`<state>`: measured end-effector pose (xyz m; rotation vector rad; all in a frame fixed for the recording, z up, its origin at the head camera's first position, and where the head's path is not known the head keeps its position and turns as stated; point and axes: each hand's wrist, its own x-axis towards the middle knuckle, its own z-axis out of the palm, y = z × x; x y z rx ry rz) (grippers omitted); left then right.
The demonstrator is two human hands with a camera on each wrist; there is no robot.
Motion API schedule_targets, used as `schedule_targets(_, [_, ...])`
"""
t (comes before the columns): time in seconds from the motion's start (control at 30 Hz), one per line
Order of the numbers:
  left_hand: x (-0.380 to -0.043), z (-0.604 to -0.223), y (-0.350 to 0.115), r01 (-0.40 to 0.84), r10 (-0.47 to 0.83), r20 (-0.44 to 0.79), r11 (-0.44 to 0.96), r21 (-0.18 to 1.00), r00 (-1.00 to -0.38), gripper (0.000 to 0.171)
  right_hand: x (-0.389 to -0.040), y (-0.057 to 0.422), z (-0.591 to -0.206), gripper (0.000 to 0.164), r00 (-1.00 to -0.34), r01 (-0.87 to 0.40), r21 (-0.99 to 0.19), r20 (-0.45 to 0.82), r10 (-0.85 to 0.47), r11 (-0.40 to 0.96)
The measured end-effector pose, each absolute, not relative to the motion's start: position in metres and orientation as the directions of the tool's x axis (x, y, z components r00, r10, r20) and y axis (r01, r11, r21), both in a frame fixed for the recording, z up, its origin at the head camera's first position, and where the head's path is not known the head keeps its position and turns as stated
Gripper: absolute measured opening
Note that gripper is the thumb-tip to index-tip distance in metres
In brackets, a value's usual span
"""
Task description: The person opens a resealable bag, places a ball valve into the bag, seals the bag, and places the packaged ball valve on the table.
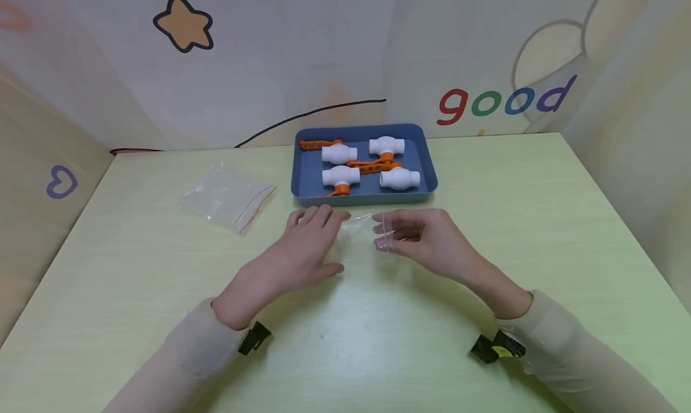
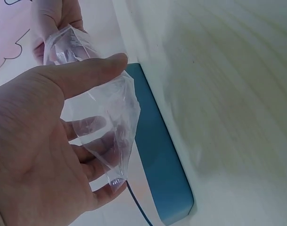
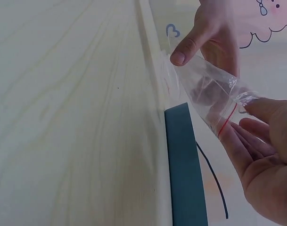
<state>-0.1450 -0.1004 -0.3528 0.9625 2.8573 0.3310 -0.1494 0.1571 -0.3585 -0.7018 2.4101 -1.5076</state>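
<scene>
Plastic bag, clear and thin, is held above the table near the centre of the frame, just in front of a blue tray. Its mouth, marked by a red line in the right wrist view, is grasped by the right hand, with the fingers and thumb bent about that edge. The left hand is not clenched: its fingers and thumb are spread, with the body of the bag lying between them (the film is so clear that fingers are seen through it). How firmly the bag is touched by the left fingertips cannot quite be told.

In the tray, at the upper centre, four white valves with orange handles are laid. A second bag, also edged with red, is left flat on the table to the left of the tray. Small black devices are worn at both wrists, by the cuffs of pale sleeves. Behind the table, a pale curtain is printed with a star at the upper left and coloured lettering at the upper right.
</scene>
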Motion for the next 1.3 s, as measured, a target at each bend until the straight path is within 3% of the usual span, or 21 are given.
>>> schedule_targets(0.5, [-0.150, -0.351, -0.104, 0.509, 0.556, -0.113, 0.812, 0.286, -0.823, 0.097, -0.150, 0.158, -0.359, 0.056, -0.875, -0.264, -0.896, 0.067, -0.480, 0.357])
schedule_targets(0.77, [-0.150, -0.351, -0.106, 0.551, 0.583, -0.036, 0.784, 0.286, -0.811, 0.105, -0.151, 0.157, -0.362, 0.054, -0.885, -0.263, -0.896, 0.078, -0.459, 0.356])
schedule_targets(0.93, [-0.149, -0.347, -0.102, 0.588, 0.602, 0.042, 0.760, 0.276, -0.797, 0.095, -0.150, 0.154, -0.361, 0.054, -0.886, -0.279, -0.898, 0.106, -0.451, 0.339])
schedule_targets(1.3, [-0.150, -0.344, -0.096, 0.597, 0.604, 0.058, 0.761, 0.252, -0.795, 0.080, -0.149, 0.155, -0.361, 0.050, -0.886, -0.291, -0.899, 0.124, -0.448, 0.327])
